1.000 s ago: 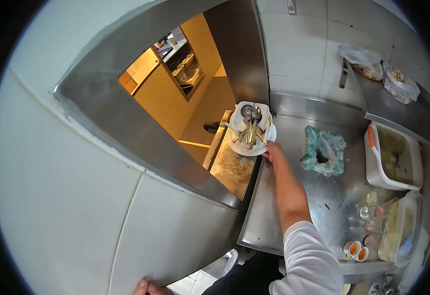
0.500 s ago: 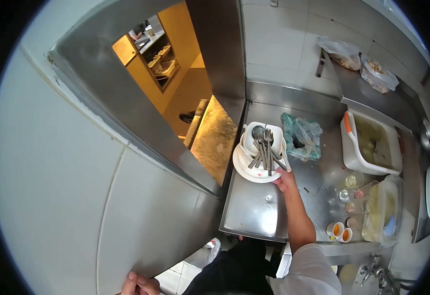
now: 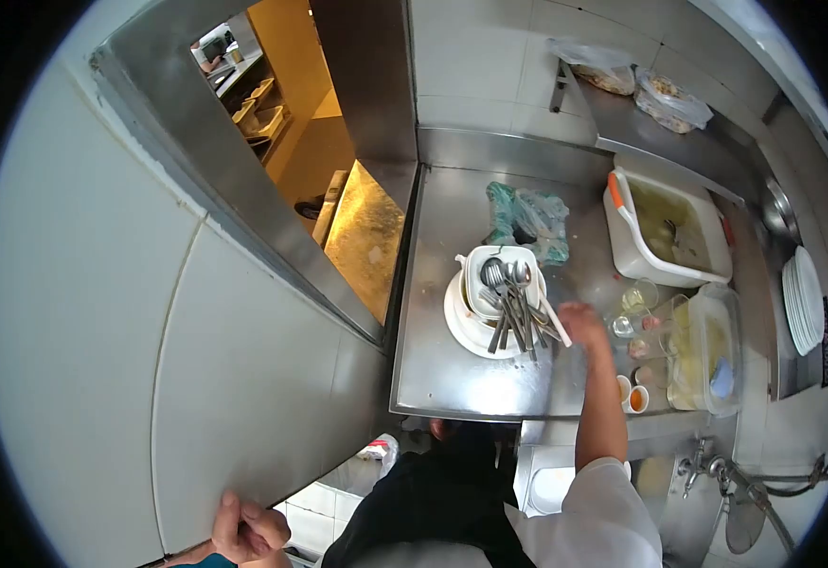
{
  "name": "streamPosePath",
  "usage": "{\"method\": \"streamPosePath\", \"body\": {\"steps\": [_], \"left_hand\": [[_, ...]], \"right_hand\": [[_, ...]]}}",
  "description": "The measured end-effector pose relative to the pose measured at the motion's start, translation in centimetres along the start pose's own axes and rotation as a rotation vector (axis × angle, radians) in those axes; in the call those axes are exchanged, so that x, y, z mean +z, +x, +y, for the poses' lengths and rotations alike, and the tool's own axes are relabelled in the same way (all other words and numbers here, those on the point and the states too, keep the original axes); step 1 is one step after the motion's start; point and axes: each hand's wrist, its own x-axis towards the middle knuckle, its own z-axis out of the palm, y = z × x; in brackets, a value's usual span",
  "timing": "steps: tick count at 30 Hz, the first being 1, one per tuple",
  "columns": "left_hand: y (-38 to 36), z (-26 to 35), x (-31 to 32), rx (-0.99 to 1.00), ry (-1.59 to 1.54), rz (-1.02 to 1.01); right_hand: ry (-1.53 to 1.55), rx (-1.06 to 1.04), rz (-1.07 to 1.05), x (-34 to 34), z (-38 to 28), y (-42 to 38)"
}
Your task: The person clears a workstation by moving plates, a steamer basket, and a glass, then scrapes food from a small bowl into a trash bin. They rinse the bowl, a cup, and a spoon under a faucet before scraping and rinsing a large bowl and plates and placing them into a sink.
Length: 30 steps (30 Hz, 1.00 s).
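A stack of white plates and bowls [image 3: 471, 327] with several spoons and forks [image 3: 513, 308] lying in the top bowl rests on the steel counter [image 3: 452, 379], just right of the pass-through sill. My right hand [image 3: 584, 325] is blurred and sits at the stack's right edge, by a white spoon handle, with nothing clearly in its fingers. Far down at the bottom left, my left hand [image 3: 243, 528] has its fingers curled against the lower edge of the pale wall panel.
A green plastic bag [image 3: 527, 216] lies behind the stack. A white tub of liquid [image 3: 665, 232], glasses [image 3: 636, 303], a clear lidded box [image 3: 707, 350] and two small sauce cups [image 3: 632, 395] crowd the right. Plates [image 3: 802, 303] are stacked far right. The pass-through opening [image 3: 347, 227] is on the left.
The dish stack came off the pass-through sill, travelled right and down in my right hand, and now rests on the counter. My right hand has slid off to its right side.
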Motion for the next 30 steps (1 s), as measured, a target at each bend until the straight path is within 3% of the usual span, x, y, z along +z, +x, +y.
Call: {"method": "streamPosePath", "body": {"steps": [1,2,4,6,9,12,15,17,21,24,25,26,28,30], "left_hand": [[-0.2,-0.3,0.0,-0.026,-0.177,-0.027],[1.4,0.3,1.0,0.067,-0.013,0.039],[1.1,0.1,1.2,0.035,-0.093,0.034],[2.1,0.2,1.1,0.056,-0.095,-0.027],[0.8,-0.1,1.2,-0.037,-0.324,-0.061],[2.5,0.5,1.4,-0.017,-0.322,-0.088],[1.0,0.1,1.1,-0.056,-0.371,-0.112],[1.6,0.1,1.8,0.065,-0.175,0.026],[1.9,-0.1,2.0,0.079,-0.202,0.015],[2.0,-0.2,2.0,0.089,-0.209,0.006],[2.0,-0.1,1.9,0.095,-0.198,0.011],[2.1,0.0,1.8,0.106,-0.187,0.015],[2.2,0.2,1.4,0.053,-0.289,-0.042],[2.8,0.6,1.4,0.003,-0.402,-0.094]], "right_hand": [[0.027,-0.021,0.047,-1.3,-1.1,0.9],[0.025,-0.028,0.057,-0.9,-3.6,0.2],[-0.915,-0.459,0.355,3.3,-11.6,-3.5],[-1.147,-0.180,0.174,8.1,-15.1,-4.4],[-1.375,-0.135,0.212,13.4,-14.5,-4.2],[-1.501,-0.023,0.132,15.8,-12.8,-2.5],[-1.446,0.035,0.206,16.3,-10.5,-1.3],[-1.327,0.039,0.225,16.5,-9.7,-0.5],[-1.195,0.043,0.275,16.1,-10.9,-0.7],[-0.922,-0.106,0.221,14.3,-11.6,-2.7],[-0.775,-0.218,0.292,13.3,-10.5,-2.8],[-0.581,-0.132,0.138,11.7,-10.6,-2.9],[-0.073,-0.135,0.189,9.5,-9.6,-3.1],[-0.044,-0.171,0.135,5.7,-10.7,-3.8]]}}
